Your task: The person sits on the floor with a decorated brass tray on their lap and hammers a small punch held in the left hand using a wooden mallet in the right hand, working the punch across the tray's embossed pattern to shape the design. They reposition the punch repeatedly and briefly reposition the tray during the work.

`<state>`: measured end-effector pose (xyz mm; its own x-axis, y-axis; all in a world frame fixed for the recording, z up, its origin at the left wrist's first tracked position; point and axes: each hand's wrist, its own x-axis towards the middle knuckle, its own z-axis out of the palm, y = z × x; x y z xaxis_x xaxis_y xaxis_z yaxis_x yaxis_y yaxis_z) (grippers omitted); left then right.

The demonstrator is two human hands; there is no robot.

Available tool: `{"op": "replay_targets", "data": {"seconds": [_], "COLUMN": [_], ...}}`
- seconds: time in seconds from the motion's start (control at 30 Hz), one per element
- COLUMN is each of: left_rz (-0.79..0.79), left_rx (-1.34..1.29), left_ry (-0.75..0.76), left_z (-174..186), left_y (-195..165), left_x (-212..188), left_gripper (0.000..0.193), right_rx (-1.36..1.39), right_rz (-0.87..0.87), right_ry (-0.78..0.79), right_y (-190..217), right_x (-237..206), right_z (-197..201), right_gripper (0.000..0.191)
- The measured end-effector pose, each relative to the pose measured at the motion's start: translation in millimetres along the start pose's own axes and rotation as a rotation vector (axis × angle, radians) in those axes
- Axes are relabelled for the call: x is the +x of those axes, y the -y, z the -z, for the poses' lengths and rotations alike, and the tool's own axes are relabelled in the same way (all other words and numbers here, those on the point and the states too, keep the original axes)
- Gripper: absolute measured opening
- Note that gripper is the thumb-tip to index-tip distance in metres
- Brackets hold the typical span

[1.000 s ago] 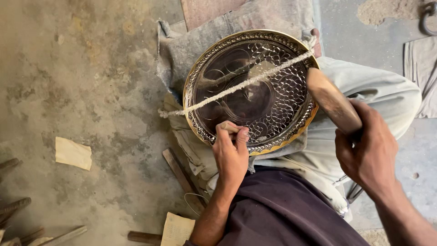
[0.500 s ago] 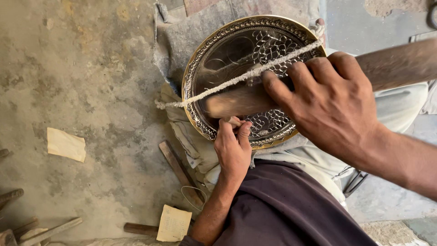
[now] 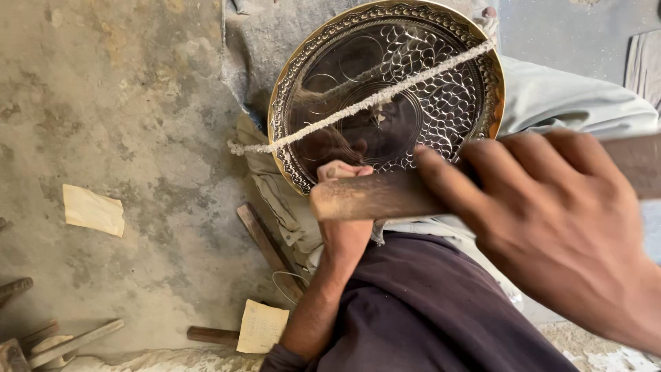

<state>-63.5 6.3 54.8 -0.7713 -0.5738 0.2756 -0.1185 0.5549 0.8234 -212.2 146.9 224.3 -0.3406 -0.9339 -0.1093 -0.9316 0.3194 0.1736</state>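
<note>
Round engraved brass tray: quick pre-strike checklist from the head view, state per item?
1. Round engraved brass tray propped on the lap, rim in view: ok.
2. Pale twisted cord lies straight across the tray face: ok.
3. Left hand closed at the tray's lower rim; any punch inside it is hidden: cannot tell.
4. Right hand wraps the brown wooden mallet: ok, though blurred.
5. Mallet head lined up over the left fist: cannot tell from one view.
6. Flat metal bars and paper scraps lie on the concrete floor, apart from the tray: ok.
</note>
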Motion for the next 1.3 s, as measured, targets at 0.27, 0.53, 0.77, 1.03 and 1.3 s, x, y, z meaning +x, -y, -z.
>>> {"op": "replay_targets", "data": {"seconds": [0.27, 0.53, 0.77, 1.03, 1.3], "left_rz": [-0.144, -0.279, -0.319, -0.083, 0.277], "left_rx": [-0.171, -0.054, 0.023, -0.136, -0.218], "left_ry": [0.691, 0.984, 1.038, 0.863, 0.206], "left_z": [-9, -25, -28, -18, -10], "left_y": [11, 4, -1, 6, -9], "left_x": [58, 82, 80, 65, 16], "left_gripper": [0.037, 0.036, 0.033, 0.028, 0.02], "right_rx": [0.556, 1.262, 0.639, 1.063, 0.264], "right_rz": [-0.679, -1.124, -0.893, -0.838, -0.428], "right_ry": [0.023, -0.216, 0.162, -0.161, 0.132], "right_y": [4, 27, 36, 13, -39], "right_x": [-82, -155, -137, -104, -54], "right_z": [-90, -152, -157, -148, -92], "right_gripper": [0.06, 0.061, 0.066, 0.06, 0.057]}}
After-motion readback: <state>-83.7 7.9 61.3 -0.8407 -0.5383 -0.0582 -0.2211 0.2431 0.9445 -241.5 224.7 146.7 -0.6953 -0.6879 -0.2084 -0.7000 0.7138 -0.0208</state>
